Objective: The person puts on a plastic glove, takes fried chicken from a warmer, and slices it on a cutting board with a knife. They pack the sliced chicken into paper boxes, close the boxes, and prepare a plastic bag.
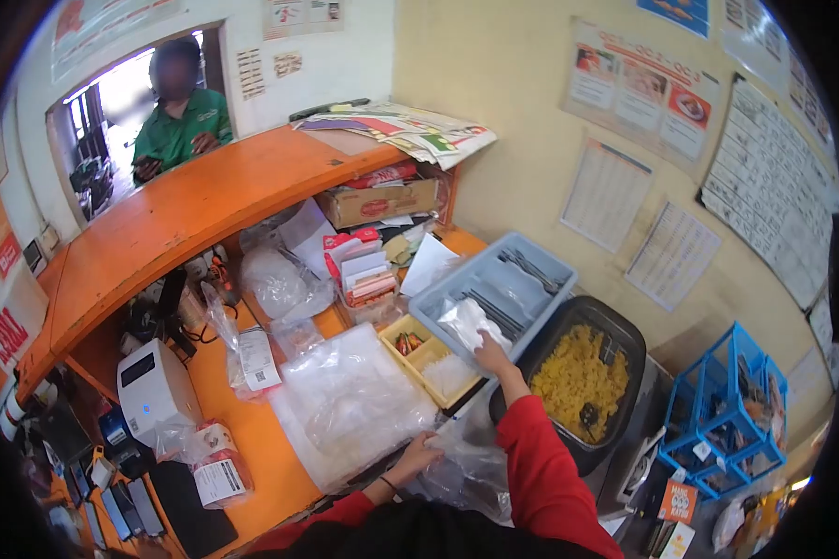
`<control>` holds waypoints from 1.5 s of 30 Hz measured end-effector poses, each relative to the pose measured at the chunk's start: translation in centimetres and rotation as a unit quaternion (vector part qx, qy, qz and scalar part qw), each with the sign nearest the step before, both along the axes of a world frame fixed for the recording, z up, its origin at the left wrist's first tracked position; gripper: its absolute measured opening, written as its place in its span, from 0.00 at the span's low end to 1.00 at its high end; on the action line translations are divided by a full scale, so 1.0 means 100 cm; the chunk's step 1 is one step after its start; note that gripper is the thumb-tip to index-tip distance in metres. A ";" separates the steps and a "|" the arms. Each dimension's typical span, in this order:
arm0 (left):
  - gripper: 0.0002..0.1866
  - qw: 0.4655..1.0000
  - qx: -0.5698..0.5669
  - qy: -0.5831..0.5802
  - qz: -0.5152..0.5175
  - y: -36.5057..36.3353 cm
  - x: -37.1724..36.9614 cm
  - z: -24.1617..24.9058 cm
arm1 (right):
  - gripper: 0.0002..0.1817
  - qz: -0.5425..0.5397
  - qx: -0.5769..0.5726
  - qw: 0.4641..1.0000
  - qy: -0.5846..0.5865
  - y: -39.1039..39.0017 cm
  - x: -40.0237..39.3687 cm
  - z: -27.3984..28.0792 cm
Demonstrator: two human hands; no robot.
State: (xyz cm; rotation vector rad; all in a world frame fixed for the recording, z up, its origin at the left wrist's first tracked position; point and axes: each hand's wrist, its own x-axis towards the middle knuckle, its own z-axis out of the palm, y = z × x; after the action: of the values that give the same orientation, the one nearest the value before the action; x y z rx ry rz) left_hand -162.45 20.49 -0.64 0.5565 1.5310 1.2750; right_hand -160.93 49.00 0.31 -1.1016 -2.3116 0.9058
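My right hand (494, 356) reaches into the blue-grey cutlery tray (423, 303), its fingers closed on the white tissues (466, 321) at the near end. Dark cutlery (529, 265) lies in the tray's other compartments. Lower down, my left hand (417, 457) pinches the edge of a clear plastic bag (471, 466) that spreads below my right forearm. Between the hands sits a yellow divided box (419, 324) with small packets in one part and white or clear items in another. White plastic sheets (345, 396) are stacked left of it.
A black tub of yellow rice (583, 377) stands at right, near a blue crate (732, 410). Left on the orange counter (280, 443) are a white printer (157, 393), packed bags with labels (219, 466) and several phones (121, 511). A person in green (182, 126) stands at the window.
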 end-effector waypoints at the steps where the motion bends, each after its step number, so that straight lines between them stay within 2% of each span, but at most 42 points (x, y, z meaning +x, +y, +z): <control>1: 0.22 1.000 -0.001 -0.029 0.004 -0.004 -0.002 -0.007 | 0.17 -0.034 0.025 0.999 -0.017 0.016 -0.010 -0.024; 4: 0.28 0.994 0.078 -0.055 -0.055 -0.011 -0.017 -0.032 | 0.20 0.046 0.015 0.993 -0.110 0.024 -0.011 0.006; 5: 0.31 0.993 0.079 -0.055 -0.071 -0.010 -0.021 -0.023 | 0.23 0.013 0.040 0.994 -0.103 0.023 -0.012 0.015; 8: 0.31 0.993 0.006 -0.038 -0.113 -0.009 -0.030 0.014 | 0.23 -0.042 -0.005 0.993 -0.107 0.022 -0.009 0.049; 10: 0.29 0.992 0.061 0.001 -0.108 0.000 -0.031 -0.013 | 0.21 -0.061 0.064 0.991 -0.098 0.019 -0.007 0.063; 11: 0.28 0.990 0.087 0.020 -0.106 0.002 -0.029 -0.016 | 0.19 -0.048 0.082 0.992 -0.087 0.024 -0.004 0.064; 13: 0.24 0.997 -0.010 -0.008 -0.072 0.010 -0.029 -0.013 | 0.15 -0.029 0.097 0.994 -0.045 0.027 0.005 0.069; 14: 0.22 0.998 0.010 0.015 -0.054 0.014 -0.028 -0.011 | 0.12 -0.024 0.096 0.995 -0.014 0.021 0.012 0.081; 15: 0.21 0.998 0.028 0.038 -0.036 0.015 -0.026 -0.012 | 0.10 -0.020 0.145 0.989 0.018 0.001 0.020 0.109; 17: 0.23 0.995 -0.020 0.095 -0.030 0.025 -0.027 -0.015 | 0.09 0.002 0.238 0.968 0.082 -0.060 0.037 0.165; 18: 0.24 0.991 -0.038 0.126 -0.024 0.029 -0.025 -0.016 | 0.09 0.019 0.284 0.952 0.113 -0.085 0.047 0.173; 20: 0.27 0.993 -0.051 0.105 -0.004 0.034 -0.021 -0.010 | 0.09 0.148 0.318 0.922 0.164 -0.131 0.079 0.145; 21: 0.28 0.994 -0.055 0.097 0.006 0.040 -0.021 -0.007 | 0.10 0.276 0.285 0.909 0.128 -0.149 0.096 0.138; 22: 0.27 0.995 -0.046 0.085 0.011 0.044 -0.022 -0.011 | 0.07 0.305 0.267 0.914 0.004 -0.167 0.110 0.122; 23: 0.27 0.997 -0.037 0.072 0.016 0.046 -0.023 -0.019 | 0.08 0.345 0.273 0.898 -0.001 -0.169 0.127 0.081; 25: 0.24 0.999 -0.031 0.039 0.020 0.047 -0.023 -0.024 | 0.13 0.379 0.263 0.864 -0.201 -0.170 0.162 0.032; 26: 0.22 0.999 -0.033 0.019 0.019 0.046 -0.023 -0.018 | 0.15 0.391 0.152 0.885 -0.204 -0.166 0.159 0.043; 28: 0.19 0.999 -0.004 -0.028 0.020 0.047 -0.024 -0.013 | 0.18 0.399 -0.069 0.893 -0.199 -0.152 0.146 0.078; 29: 0.19 0.998 0.024 -0.055 0.021 0.046 -0.023 -0.016 | 0.15 0.381 -0.011 0.912 -0.150 -0.135 0.129 0.100; 30: 0.19 0.995 0.052 -0.082 0.021 0.047 -0.023 -0.016 | 0.13 0.326 -0.034 0.937 -0.122 -0.108 0.107 0.117; 31: 0.21 0.996 0.026 -0.081 0.017 0.044 -0.024 -0.004 | 0.11 0.270 -0.058 0.957 -0.092 -0.080 0.084 0.132; 33: 0.24 0.997 -0.023 -0.078 0.012 0.041 -0.024 0.019 | 0.08 0.135 0.052 0.989 -0.019 -0.002 0.035 0.123; 34: 0.26 0.997 0.040 -0.072 0.006 0.042 -0.022 0.002 | 0.08 0.084 0.099 0.991 -0.015 0.039 0.013 0.105; 35: 0.27 0.992 0.104 -0.066 0.002 0.042 -0.019 -0.018 | 0.09 0.043 0.080 0.993 -0.081 0.072 -0.004 0.091; 37: 0.28 0.996 0.065 -0.066 -0.014 0.038 -0.018 -0.022 | 0.10 0.000 0.146 0.980 -0.137 0.137 -0.018 0.015; 38: 0.29 0.995 0.040 -0.086 -0.027 0.037 -0.022 -0.009 | 0.11 -0.022 0.178 0.970 -0.162 0.154 -0.022 -0.010; 40: 0.30 0.990 -0.017 -0.128 -0.051 0.032 -0.026 0.014 | 0.14 -0.032 0.155 0.946 -0.283 0.146 -0.032 -0.015; 43: 0.32 0.987 -0.060 -0.119 -0.087 0.031 -0.027 0.004 | 0.15 -0.011 0.108 0.934 -0.340 0.160 -0.040 -0.023; 45: 0.33 0.996 0.069 -0.036 -0.047 0.036 -0.021 -0.020 | 0.12 -0.029 0.127 0.950 -0.282 0.154 -0.039 -0.010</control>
State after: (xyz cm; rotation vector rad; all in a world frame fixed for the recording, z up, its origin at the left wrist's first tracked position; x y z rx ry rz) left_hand -164.60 24.07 -2.60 0.6564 1.3485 1.3204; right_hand -164.87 64.38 -0.64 -1.4415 -2.7205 0.2654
